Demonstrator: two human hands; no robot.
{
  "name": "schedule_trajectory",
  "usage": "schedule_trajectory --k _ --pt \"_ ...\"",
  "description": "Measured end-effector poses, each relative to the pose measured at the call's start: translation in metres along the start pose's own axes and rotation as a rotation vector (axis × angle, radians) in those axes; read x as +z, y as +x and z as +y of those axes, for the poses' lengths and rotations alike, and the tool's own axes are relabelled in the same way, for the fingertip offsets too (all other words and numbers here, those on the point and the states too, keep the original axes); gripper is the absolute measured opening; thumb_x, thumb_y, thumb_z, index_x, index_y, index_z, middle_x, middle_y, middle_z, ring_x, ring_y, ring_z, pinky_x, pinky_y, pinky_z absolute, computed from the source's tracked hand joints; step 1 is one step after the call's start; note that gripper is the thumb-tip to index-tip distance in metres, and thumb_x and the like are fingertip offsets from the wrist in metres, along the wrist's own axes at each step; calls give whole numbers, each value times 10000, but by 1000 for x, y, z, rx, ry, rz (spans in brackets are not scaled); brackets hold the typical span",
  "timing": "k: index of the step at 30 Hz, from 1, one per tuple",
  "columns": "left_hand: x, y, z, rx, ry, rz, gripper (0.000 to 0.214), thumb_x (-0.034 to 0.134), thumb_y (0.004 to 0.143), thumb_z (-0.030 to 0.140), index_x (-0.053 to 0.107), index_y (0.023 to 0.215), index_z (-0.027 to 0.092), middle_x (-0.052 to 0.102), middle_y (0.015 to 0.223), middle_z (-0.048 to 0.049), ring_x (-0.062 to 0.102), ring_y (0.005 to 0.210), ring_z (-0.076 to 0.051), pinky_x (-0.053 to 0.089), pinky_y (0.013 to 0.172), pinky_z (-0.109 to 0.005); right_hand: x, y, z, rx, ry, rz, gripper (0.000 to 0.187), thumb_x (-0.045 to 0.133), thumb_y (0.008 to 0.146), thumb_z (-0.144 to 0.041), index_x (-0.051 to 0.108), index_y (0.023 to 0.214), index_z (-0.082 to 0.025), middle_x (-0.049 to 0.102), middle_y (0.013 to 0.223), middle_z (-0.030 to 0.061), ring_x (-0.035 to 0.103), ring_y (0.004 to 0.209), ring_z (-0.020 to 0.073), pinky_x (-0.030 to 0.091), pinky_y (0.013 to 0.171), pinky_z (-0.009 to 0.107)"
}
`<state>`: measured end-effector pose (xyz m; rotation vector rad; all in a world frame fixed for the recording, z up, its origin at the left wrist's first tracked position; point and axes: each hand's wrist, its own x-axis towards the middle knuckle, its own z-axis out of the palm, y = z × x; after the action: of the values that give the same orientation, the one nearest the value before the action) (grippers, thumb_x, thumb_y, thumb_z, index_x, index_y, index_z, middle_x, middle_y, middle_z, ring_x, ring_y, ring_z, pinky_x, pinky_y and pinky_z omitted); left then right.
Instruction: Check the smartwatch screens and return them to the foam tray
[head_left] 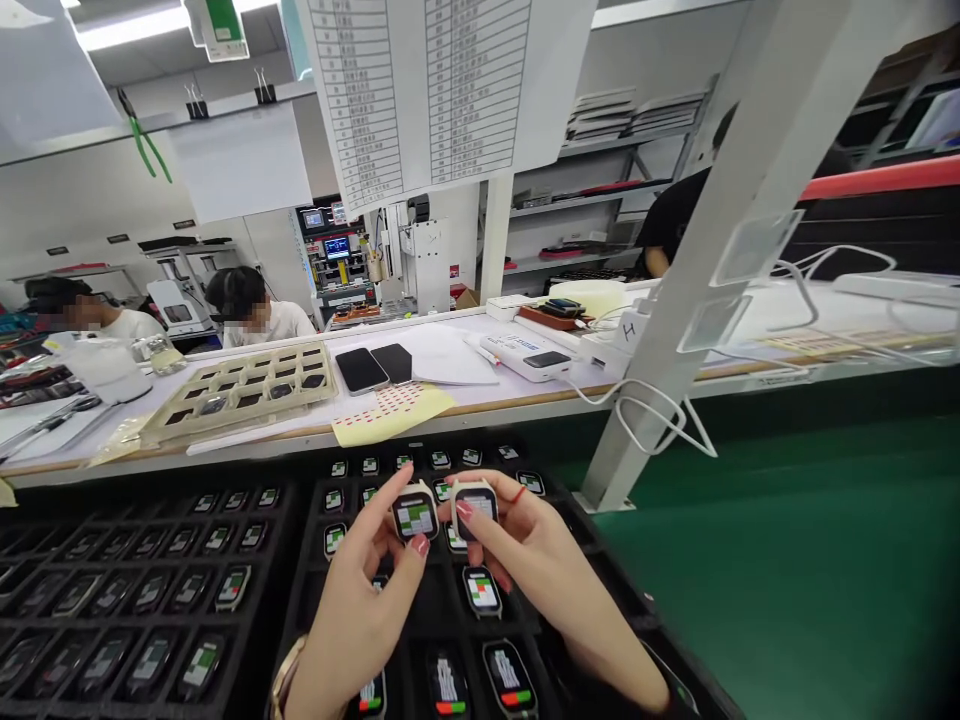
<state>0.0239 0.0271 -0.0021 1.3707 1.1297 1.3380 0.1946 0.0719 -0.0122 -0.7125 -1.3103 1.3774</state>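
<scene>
My left hand (371, 585) grips a smartwatch case (415, 516) by its edges, thumb and fingers on opposite sides. Its lit screen shows green and white blocks. Close beside it, my right hand (525, 545) pinches a second smartwatch case (475, 508), the thumb lying over its screen. Both are held above a black foam tray (420, 640) with several lit watches in its slots. One watch (481, 590) below my right hand shows white, green and red blocks; another watch (510, 677) nearer me has a red and green bar.
A second black tray (259, 600) of watches lies at left. Behind, the bench (315, 425) carries a beige compartment tray (247, 390), a phone (361, 370) and yellow paper (390, 412). A slanted white post (705, 260) and white cable (660, 440) stand right. Co-workers sit beyond.
</scene>
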Motion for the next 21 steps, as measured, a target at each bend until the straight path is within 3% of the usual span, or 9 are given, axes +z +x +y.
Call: schedule_trajectory --k 3,6,12,17,21 --pt "-3 1 -2 8 5 -15 568 630 917 449 493 1457 341 657 1224 -61 626 1067 -212 485 1027 -352 -2 0 0 8 -5 -1 566 781 873 -598 615 1153 -134 598 702 20 459 475 88 369 358 89" --pt "-6 4 -2 15 -2 -24 558 630 921 443 499 1452 338 672 1131 -55 624 1003 -188 513 967 -312 -3 0 -1 -1 34 -28 560 767 891 -584 606 1189 -138 653 876 82 525 559 119 439 380 116" --pt "-9 5 -1 6 57 52 470 515 967 517 576 1392 324 569 702 15 456 609 -97 483 643 -191 -2 -1 -7 26 41 -45 527 712 938 -560 590 1238 -143 659 994 109 571 636 147 471 409 140" --pt "-9 4 1 27 82 -5 436 504 986 467 544 1412 378 564 742 13 473 659 -105 476 698 -194 -3 -4 -11 58 -30 -53 508 679 954 -523 572 1257 -130 611 711 18 480 479 110 465 435 163" --pt "-7 5 3 40 71 -16 432 577 958 420 563 1389 399 581 830 6 454 655 -97 489 693 -182 -4 -5 -14 47 -67 -78 492 662 946 -459 550 1295 -132 599 704 6 485 475 114 469 438 172"
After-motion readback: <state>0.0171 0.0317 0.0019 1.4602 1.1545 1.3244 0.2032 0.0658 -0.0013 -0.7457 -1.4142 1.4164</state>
